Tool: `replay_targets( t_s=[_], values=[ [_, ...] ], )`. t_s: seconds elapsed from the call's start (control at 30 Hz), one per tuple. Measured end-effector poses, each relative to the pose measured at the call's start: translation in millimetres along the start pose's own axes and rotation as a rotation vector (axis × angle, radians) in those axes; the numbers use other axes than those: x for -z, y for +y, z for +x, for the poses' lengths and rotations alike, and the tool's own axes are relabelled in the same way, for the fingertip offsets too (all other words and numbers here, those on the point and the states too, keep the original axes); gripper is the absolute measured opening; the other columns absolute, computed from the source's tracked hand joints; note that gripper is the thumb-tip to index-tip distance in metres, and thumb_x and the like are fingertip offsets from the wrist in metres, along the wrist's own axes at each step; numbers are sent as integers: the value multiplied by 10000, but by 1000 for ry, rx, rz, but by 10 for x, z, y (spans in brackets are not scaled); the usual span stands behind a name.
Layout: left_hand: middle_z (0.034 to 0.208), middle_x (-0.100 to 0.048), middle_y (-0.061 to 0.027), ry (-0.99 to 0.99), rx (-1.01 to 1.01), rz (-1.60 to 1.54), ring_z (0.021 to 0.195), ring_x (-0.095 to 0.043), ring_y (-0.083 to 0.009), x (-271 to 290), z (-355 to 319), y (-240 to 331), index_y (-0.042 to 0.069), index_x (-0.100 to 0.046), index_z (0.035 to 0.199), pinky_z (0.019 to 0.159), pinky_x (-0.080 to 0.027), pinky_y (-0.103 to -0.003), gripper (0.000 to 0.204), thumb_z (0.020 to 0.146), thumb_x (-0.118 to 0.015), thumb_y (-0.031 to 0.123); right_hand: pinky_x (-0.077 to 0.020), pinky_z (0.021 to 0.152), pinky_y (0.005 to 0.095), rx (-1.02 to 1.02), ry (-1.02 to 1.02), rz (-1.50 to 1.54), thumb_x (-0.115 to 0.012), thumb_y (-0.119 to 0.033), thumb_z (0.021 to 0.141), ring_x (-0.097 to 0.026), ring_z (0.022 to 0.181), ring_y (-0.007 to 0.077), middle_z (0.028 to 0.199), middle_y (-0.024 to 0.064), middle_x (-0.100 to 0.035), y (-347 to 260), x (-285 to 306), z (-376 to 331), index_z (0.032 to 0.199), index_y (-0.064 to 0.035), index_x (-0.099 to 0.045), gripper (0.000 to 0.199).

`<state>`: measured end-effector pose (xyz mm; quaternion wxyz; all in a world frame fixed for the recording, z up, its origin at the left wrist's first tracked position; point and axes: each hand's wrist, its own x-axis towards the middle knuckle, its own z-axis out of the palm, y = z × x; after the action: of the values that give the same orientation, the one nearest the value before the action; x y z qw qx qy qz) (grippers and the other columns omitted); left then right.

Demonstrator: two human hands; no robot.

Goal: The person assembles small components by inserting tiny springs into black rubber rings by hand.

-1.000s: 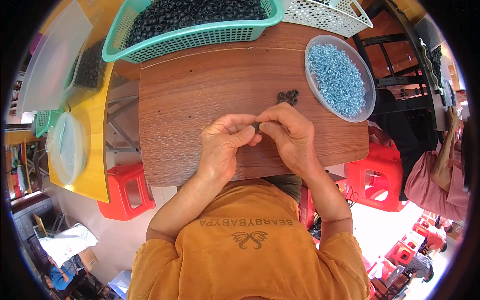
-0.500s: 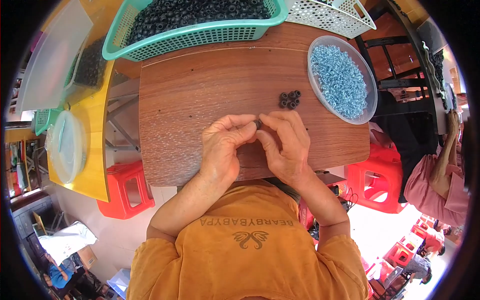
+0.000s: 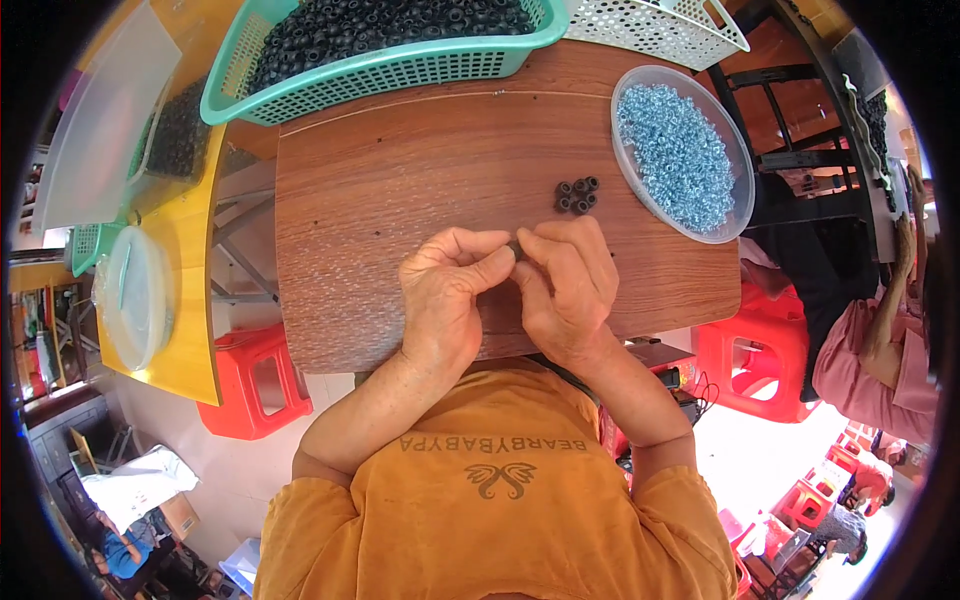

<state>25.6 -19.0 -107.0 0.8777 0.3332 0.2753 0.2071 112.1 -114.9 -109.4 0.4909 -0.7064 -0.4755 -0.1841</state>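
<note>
Over the near part of the brown table [image 3: 420,170], my two hands meet at the fingertips. A small black ring-like part [image 3: 516,249] is mostly covered between them. My left hand [image 3: 443,295] is closed in a pinch on its left side. My right hand [image 3: 570,285] is closed too, its thumb and forefinger pressed against the part from the right. Just beyond the right hand lies a small cluster of black hollow round parts [image 3: 577,195]. To the right stands a clear round tub [image 3: 744,218] of small shiny light-blue pieces [image 3: 675,155].
A green basket [image 3: 390,78] heaped with black round parts stands at the table's far edge, beside a white perforated basket [image 3: 650,35]. Left is a yellow table [image 3: 190,330] with a translucent lidded tub [image 3: 135,295]. Red stools [image 3: 760,350] flank me; another person's pink sleeve [image 3: 865,370] is at right.
My right fingers have shifted slightly and cover more of the black part. Both hands stay at the same spot, and the cluster on the table looks the same.
</note>
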Motion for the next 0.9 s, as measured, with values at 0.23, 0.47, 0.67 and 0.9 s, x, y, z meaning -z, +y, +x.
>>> replay_targets(
  t_s=[0.23, 0.47, 0.67, 0.9],
  values=[
    [895, -651, -93, 26, -38, 21, 832, -609, -147, 37, 36, -43, -32, -631, 926, 803, -494, -257, 129, 811, -635, -91, -422, 527, 339, 43, 40, -31, -642, 151, 612, -528, 639, 287, 783, 140, -566, 29, -139, -31, 890, 38, -612, 301],
    [909, -663, -111, -5, 96, 28, 828, -622, -158, 45, 55, 113, -44, -631, 941, 810, -492, -263, 139, 807, -643, -80, -442, 553, 333, -191, -54, 135, -709, 68, 639, -541, 665, 269, 779, 124, -564, 26, 6, -37, 904, 12, -609, 289],
    [834, -673, -85, -43, 1, 157, 729, -618, -109, 46, 65, 130, -32, -643, 887, 721, -507, -226, 111, 789, -690, -52, -433, 558, 320, -374, -166, 300, -765, 20, 614, -540, 643, 206, 746, 84, -569, 68, 119, 30, 892, -28, -618, 318],
    [824, -668, -73, -17, -107, 200, 727, -611, -95, 19, -3, 35, -26, -642, 860, 704, -508, -216, 101, 785, -679, -84, -404, 533, 350, -175, -174, 296, -760, 13, 592, -518, 632, 261, 700, 98, -530, 163, 55, 10, 817, -14, -571, 295]
  ],
)
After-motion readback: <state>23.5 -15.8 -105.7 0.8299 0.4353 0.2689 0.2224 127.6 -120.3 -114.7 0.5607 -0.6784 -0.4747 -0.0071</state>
